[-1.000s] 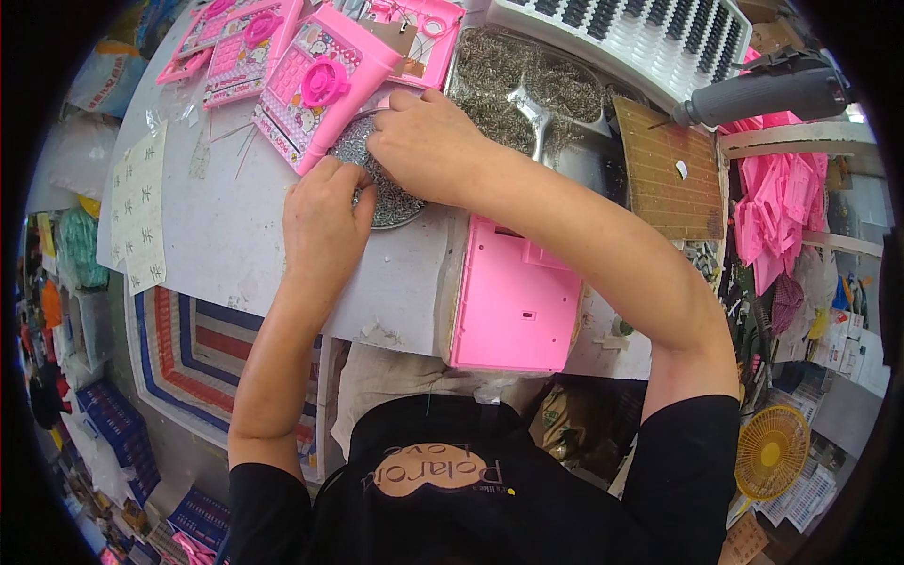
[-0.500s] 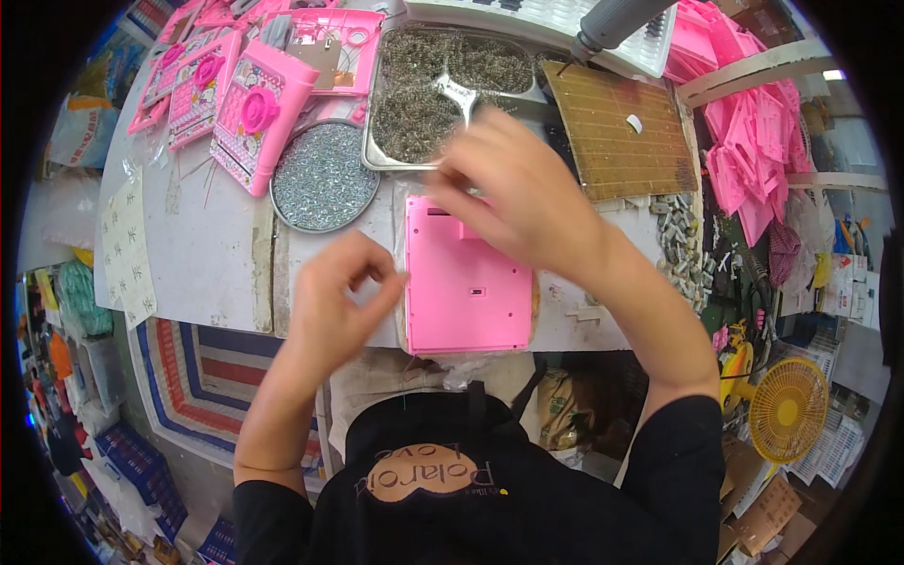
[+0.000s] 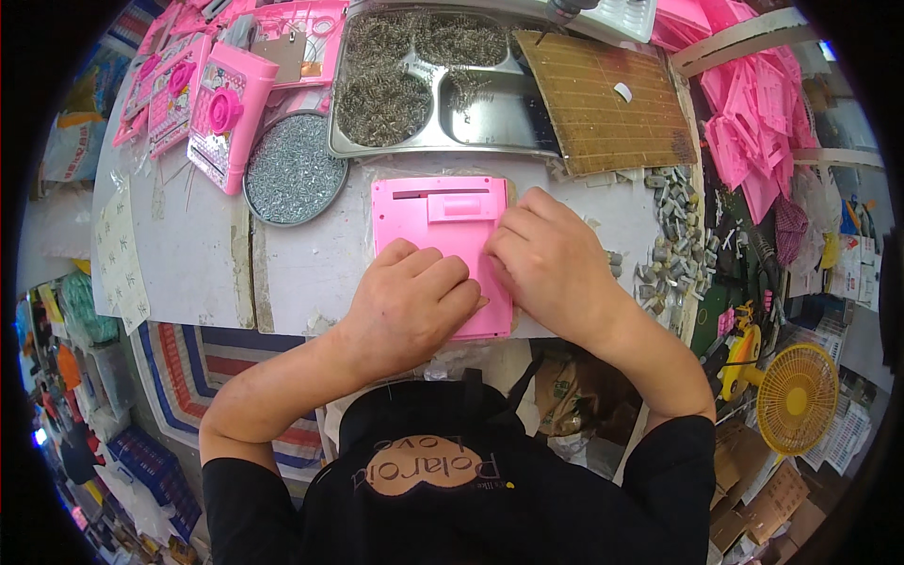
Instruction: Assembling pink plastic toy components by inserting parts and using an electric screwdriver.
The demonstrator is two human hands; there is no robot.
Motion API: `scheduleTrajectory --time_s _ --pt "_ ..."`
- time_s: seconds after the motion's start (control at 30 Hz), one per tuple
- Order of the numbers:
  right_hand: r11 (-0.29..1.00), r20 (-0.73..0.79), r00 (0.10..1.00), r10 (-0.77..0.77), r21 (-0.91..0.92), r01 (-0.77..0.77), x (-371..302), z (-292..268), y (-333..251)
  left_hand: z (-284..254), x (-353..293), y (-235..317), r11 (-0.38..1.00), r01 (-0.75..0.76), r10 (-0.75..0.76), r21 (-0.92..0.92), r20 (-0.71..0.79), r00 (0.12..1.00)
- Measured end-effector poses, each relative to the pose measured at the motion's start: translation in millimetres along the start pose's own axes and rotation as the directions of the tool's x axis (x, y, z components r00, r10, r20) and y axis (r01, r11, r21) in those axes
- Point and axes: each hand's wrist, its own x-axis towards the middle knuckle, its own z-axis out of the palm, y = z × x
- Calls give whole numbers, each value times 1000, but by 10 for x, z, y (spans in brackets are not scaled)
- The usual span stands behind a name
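Observation:
A flat pink plastic casing (image 3: 400, 221) lies on the table in front of me. Near its far edge are a long dark slot and a raised pink block (image 3: 459, 207). My left hand (image 3: 410, 301) rests over the casing's lower left part, fingers curled and closed. At the right edge, my right hand (image 3: 560, 264) has its fingers bent and pressed together against the casing. Both sets of fingertips come close to each other over the lower middle, and whatever they pinch is hidden or too small to make out.
Beyond the casing stands a metal compartment tray (image 3: 504, 113) with small springs (image 3: 386, 108). A round dish (image 3: 248, 193) of small metal screws sits left of it. Pink assembled cases (image 3: 231, 118) lie far left. A brown board (image 3: 603, 113) and scattered metal pieces (image 3: 669, 240) are at right.
My right hand has come back from the spring tray to the casing's right edge. The left hand has moved right, onto the casing. The whole view has shifted slightly.

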Motion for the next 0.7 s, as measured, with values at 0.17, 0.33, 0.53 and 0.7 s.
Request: scheduleTrajectory --time_s 0.17,0.33,0.53,0.7 --pt "999 42 999 5 48 -7 17 -64 6 63 7 -33 991 -119 121 54 -23 992" --pt "994 -62 996 66 93 -60 -84 -150 139 137 8 -47 973 -219 218 73 24 976" --pt "985 -117 985 123 139 -107 -192 -285 223 69 -14 18 972 -199 196 123 37 980" --pt "918 -461 828 319 369 -147 -105 -584 407 -199 -376 -580 991 23 0 129 -171 985"
